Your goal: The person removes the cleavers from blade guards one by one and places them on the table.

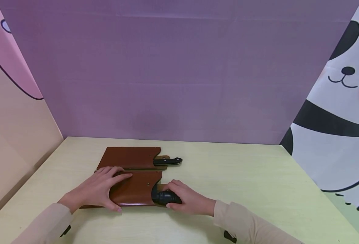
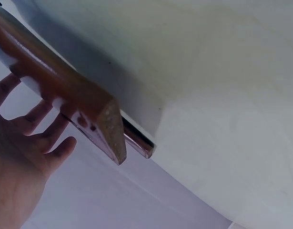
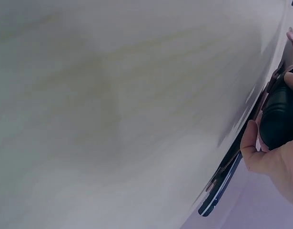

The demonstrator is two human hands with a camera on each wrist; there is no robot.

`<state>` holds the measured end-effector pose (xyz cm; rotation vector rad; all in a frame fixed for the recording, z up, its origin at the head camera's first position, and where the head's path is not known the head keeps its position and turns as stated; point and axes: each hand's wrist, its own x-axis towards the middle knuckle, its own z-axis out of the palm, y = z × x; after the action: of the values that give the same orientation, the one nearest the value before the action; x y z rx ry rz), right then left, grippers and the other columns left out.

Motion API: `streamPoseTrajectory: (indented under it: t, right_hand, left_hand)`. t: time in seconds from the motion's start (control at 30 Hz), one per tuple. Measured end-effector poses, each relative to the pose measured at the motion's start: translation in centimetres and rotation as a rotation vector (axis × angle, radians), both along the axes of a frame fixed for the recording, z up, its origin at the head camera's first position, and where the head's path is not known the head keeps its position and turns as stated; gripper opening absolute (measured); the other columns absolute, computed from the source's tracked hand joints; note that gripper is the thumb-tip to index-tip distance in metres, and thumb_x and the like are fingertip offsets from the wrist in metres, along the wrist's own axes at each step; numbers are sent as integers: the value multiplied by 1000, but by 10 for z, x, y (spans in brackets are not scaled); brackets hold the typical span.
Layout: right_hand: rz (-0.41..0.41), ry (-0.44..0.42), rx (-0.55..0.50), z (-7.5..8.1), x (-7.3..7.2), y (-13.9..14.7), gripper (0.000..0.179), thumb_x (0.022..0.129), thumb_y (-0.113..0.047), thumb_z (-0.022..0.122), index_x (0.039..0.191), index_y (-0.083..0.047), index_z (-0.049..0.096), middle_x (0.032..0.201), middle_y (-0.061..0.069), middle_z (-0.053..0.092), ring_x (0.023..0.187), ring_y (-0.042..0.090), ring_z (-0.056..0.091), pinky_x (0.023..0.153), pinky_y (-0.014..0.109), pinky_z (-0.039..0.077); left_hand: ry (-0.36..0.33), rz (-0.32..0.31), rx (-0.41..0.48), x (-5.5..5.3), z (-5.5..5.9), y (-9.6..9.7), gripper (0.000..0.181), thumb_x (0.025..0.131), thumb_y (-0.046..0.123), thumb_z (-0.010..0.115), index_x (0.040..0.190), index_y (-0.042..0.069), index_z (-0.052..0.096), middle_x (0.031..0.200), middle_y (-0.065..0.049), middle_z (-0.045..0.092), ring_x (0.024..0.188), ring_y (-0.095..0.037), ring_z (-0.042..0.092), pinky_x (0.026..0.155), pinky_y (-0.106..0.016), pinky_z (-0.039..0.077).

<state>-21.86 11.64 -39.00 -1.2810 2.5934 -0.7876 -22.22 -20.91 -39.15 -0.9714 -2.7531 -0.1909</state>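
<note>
A brown leather sheath (image 1: 133,189) lies across the front left of the table, a black ribbed handle (image 1: 166,197) sticking out of its right end. My left hand (image 1: 98,188) spans this sheath near its left end, thumb at the near edge and fingers toward the far edge. In the left wrist view, the fingers (image 2: 39,117) reach the sheath's (image 2: 84,102) edge. My right hand (image 1: 190,198) grips the black handle; the right wrist view shows the thumb and fingers about its rounded end (image 3: 279,117). Whatever sits inside the sheath is hidden.
Just behind lies a second brown sheath (image 1: 130,157) holding a knife (image 1: 171,161) with a black riveted handle pointing right. The pale wooden table (image 1: 243,179) meets a purple backdrop (image 1: 179,74) at its far edge. Printed panels (image 1: 335,135) stand at both sides.
</note>
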Motion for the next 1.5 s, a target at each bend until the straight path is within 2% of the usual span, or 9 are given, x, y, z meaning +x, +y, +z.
streamPoseTrajectory:
  t: [0.7,1.07,1.5]
  right_hand:
    - [-15,-3,-5,2,2,5,33,87,-20,61,117,-14,47,111,-1,49,103,10,44,86,23,45]
    - [-20,-1,7,6,3,8,35,87,-20,62,118,-13,47,114,1,49,104,11,44,86,24,46]
    - [-6,14,-1,6,4,14,36,87,-19,63,119,-14,47,112,0,49,102,10,44,86,24,46]
  left_hand:
    - [30,10,-10,2,5,5,101,51,80,64,135,28,45,127,-2,45,112,-22,45,97,-47,34]
    - [33,27,-16,1,5,3,100,51,80,63,135,28,44,128,-4,45,114,-24,44,96,-48,35]
    - [34,16,-13,1,4,4,100,52,80,62,135,28,44,129,-4,44,115,-23,44,98,-47,34]
